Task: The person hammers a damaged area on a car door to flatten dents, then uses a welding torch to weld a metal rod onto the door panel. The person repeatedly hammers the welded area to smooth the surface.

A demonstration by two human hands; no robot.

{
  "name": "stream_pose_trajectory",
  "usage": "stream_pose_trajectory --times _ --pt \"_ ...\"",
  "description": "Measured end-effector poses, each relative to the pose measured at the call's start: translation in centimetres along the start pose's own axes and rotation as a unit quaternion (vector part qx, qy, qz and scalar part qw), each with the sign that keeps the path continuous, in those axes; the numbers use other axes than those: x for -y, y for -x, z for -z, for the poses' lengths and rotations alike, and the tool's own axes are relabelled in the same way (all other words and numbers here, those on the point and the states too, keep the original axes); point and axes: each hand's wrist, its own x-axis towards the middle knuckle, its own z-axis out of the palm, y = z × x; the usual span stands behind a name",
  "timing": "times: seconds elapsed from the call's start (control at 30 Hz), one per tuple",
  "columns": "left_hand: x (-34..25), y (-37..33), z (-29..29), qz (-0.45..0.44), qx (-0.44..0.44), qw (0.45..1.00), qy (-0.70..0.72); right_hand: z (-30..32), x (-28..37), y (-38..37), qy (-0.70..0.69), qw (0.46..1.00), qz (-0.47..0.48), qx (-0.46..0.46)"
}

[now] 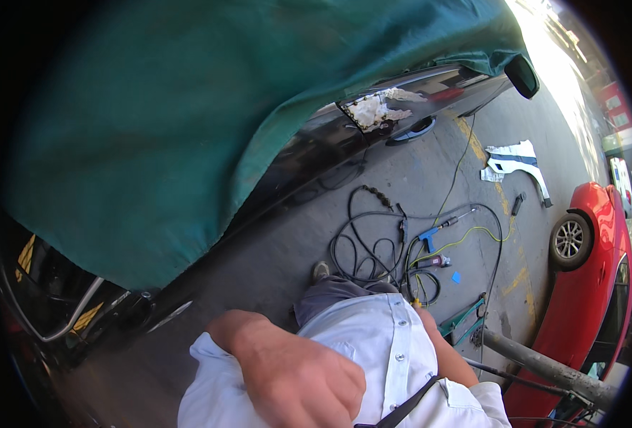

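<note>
My left hand (305, 381) is raised in front of my white shirt (359, 332) with its fingers curled in. The knuckles face me, and the fingertips are hidden, so I cannot see what they hold, if anything. Close beside it, a thin dark strap-like piece (408, 405) lies across the shirt. My right forearm (446, 349) reaches down along my side, and the shirt front mostly hides that hand. Ahead stands a dark car (316, 146) under a green cover (159, 128). A rough whitish patch (368, 113) marks its side near the door handle (413, 133).
Dark hoses and cables (351, 246) lie looped on the floor with a blue pistol-grip tool (428, 237) and a small power tool (431, 262). A white fender panel (521, 160) lies farther off. At right are a metal pipe (544, 364) and a red car (580, 307).
</note>
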Motion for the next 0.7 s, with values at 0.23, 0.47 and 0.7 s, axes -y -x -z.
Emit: stream_pose_trajectory --times 0.23,0.47,0.7 --pt "1.5 -4.8 -0.8 -0.013 -0.013 0.996 0.083 2.2 3.1 3.0 -0.007 0.999 -0.024 -0.031" --pt "10.3 -0.6 6.0 0.276 -0.168 0.734 -0.597 2.6 -0.3 3.4 -0.074 0.995 -0.037 -0.058" --pt "19.3 3.7 13.5 0.616 -0.126 0.367 -0.686 4.8 -7.9 1.4 -0.160 0.981 -0.028 -0.104"
